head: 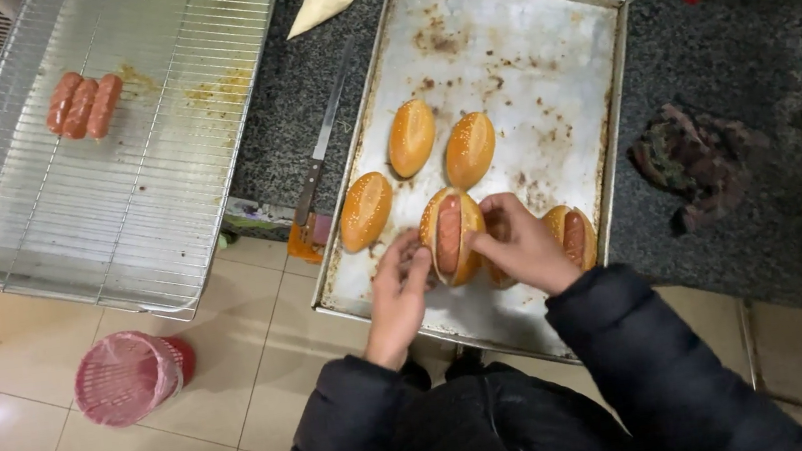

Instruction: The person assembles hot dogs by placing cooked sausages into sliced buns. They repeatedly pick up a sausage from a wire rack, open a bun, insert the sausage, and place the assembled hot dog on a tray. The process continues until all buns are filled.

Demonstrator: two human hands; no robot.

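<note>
Head view: both hands, left hand [398, 291] and right hand [521, 242], grasp the split bun [468, 238]; the sausage [448, 234] should sit centred, pressed gently.

Dark speckled bench [713, 49] bearing a metal baking tray [502, 53]; left of the tray, a knife [320, 149]; right, a crumpled cloth [690, 157].

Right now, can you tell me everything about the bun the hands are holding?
The bun with the sausage is golden brown and speckled with seeds. It is split open along its top, with a reddish sausage lying in the slit. It rests on the stained metal baking tray, near the front edge. The left hand and right hand press its sides.
</note>
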